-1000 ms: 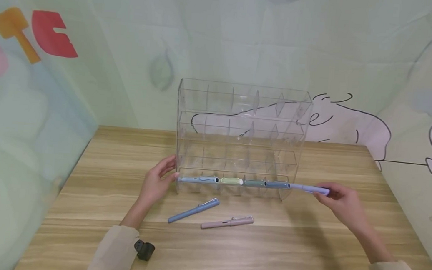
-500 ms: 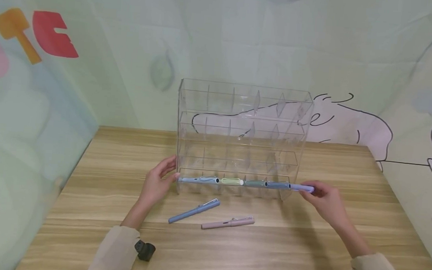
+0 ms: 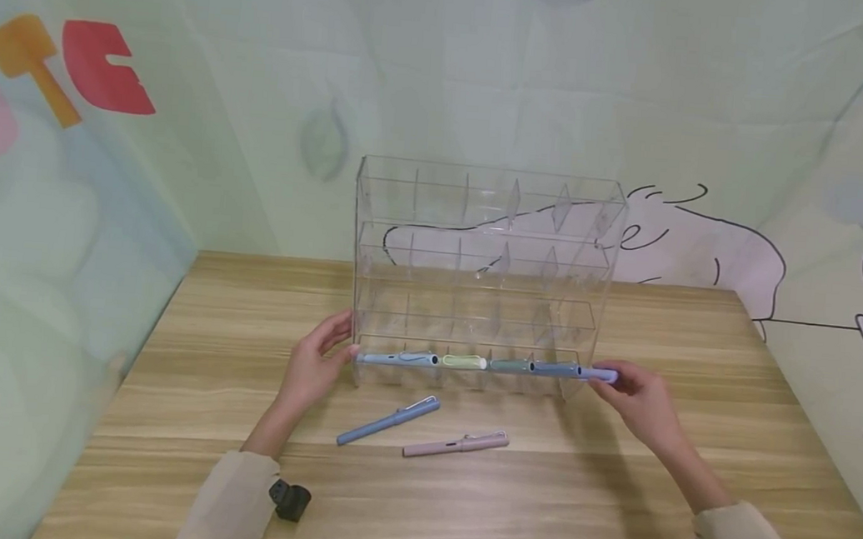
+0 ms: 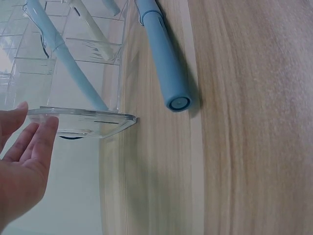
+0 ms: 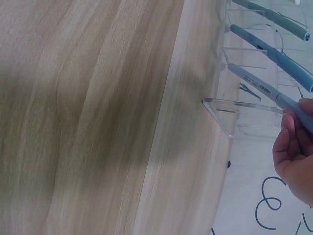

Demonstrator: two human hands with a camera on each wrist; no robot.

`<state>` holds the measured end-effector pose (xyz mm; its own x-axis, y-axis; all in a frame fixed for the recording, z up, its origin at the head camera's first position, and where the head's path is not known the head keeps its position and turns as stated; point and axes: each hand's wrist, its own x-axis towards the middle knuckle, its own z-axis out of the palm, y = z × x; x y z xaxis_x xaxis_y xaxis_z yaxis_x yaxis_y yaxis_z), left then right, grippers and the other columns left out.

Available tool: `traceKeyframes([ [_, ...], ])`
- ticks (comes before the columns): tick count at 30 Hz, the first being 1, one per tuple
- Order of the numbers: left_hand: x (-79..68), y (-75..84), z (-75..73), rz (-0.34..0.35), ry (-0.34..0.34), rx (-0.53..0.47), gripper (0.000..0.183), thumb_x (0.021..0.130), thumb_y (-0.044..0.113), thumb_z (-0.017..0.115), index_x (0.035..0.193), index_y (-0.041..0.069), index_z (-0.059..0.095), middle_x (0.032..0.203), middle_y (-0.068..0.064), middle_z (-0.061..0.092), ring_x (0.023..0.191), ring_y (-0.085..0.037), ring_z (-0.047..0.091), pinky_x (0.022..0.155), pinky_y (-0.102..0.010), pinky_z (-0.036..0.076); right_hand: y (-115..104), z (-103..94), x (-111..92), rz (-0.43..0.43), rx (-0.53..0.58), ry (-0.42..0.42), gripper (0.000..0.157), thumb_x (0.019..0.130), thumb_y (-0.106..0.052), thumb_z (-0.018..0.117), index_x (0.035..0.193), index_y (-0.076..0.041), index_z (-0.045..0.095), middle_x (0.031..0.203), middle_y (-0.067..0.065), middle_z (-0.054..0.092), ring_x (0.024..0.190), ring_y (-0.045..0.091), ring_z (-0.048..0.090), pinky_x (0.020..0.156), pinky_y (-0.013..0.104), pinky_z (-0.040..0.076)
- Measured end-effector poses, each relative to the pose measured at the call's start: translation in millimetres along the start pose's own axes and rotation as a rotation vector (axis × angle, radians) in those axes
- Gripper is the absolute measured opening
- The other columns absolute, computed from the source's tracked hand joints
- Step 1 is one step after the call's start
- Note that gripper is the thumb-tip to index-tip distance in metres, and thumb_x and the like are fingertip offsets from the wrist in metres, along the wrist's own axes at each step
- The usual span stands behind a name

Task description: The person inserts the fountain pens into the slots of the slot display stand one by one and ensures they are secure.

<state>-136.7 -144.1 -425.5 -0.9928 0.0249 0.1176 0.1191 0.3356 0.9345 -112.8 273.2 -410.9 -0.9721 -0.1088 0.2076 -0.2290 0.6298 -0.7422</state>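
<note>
A clear acrylic rack (image 3: 473,318) with several tiers of compartments stands on the table. My right hand (image 3: 643,401) pinches the cap end of a lavender pen (image 3: 603,375) at the right end of the bottom tier. In the right wrist view that pen (image 5: 259,88) slants with its lower end inside the end compartment. My left hand (image 3: 312,370) touches the rack's left side panel (image 4: 93,117) with nearly straight fingers, thumb at the front edge. A light blue pen (image 3: 395,358), a pale green pen (image 3: 463,361), a dark green pen (image 3: 509,365) and a blue pen (image 3: 554,369) occupy the bottom tier.
In front of the rack, a blue pen (image 3: 388,421) and a pinkish pen (image 3: 455,445) lie on the wooden table (image 3: 459,514). A printed cloth backdrop (image 3: 261,124) rises behind and at both sides.
My right hand has moved left with the lavender pen, so less of the pen sticks out past the rack's right side. The left hand stays where it was.
</note>
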Motion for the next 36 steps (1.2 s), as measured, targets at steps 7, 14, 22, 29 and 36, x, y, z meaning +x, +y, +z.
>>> traceKeyframes([
  [7, -1.6, 3.1, -0.3, -0.012, -0.003, -0.008, 0.049, 0.084, -0.005, 0.060, 0.130, -0.004, 0.044, 0.122, -0.024, 0.052, 0.114, -0.033, 0.050, 0.098, -0.026, 0.043, -1, 1.4, 1, 0.000, 0.002, -0.005, 0.027, 0.081, -0.001, 0.067, 0.106, 0.007, 0.061, 0.087, 0.015, 0.064, 0.070, 0.003, 0.057, 0.055, 0.017, 0.052],
  [14, -1.9, 3.6, -0.5, -0.020, -0.008, -0.023, 0.049, 0.085, -0.004, 0.060, 0.130, -0.004, 0.043, 0.123, -0.024, 0.051, 0.115, -0.032, 0.050, 0.099, -0.025, 0.041, -3, -8.9, -3, -0.127, -0.073, 0.023, 0.039, 0.074, 0.008, 0.069, 0.111, 0.004, 0.058, 0.082, 0.007, 0.060, 0.071, 0.002, 0.052, 0.059, 0.012, 0.049],
  [22, -2.0, 6.4, -0.6, -0.019, -0.008, -0.022, 0.049, 0.084, -0.006, 0.059, 0.130, -0.005, 0.043, 0.122, -0.025, 0.051, 0.115, -0.033, 0.049, 0.099, -0.027, 0.042, -8, -19.1, -6, -0.230, -0.118, 0.071, 0.026, 0.072, 0.014, 0.068, 0.095, 0.002, 0.065, 0.078, 0.006, 0.059, 0.070, 0.003, 0.049, 0.057, 0.009, 0.046],
  [29, -0.6, -0.7, -0.3, 0.001, -0.001, -0.005, 0.049, 0.083, -0.007, 0.060, 0.130, -0.005, 0.043, 0.122, -0.024, 0.052, 0.114, -0.033, 0.050, 0.099, -0.027, 0.042, -4, -18.5, -6, -0.164, -0.163, 0.060, 0.017, 0.077, 0.006, 0.068, 0.093, -0.001, 0.065, 0.080, 0.003, 0.063, 0.071, 0.003, 0.053, 0.057, 0.015, 0.049],
  [36, -0.4, 0.5, -0.4, -0.012, -0.010, 0.004, 0.049, 0.084, -0.006, 0.059, 0.131, -0.004, 0.042, 0.123, -0.023, 0.051, 0.115, -0.032, 0.049, 0.099, -0.027, 0.042, -6, -17.8, -3, -0.115, -0.159, 0.065, 0.007, 0.081, -0.002, 0.067, 0.088, -0.001, 0.065, 0.078, 0.005, 0.066, 0.067, 0.004, 0.056, 0.052, 0.019, 0.047],
])
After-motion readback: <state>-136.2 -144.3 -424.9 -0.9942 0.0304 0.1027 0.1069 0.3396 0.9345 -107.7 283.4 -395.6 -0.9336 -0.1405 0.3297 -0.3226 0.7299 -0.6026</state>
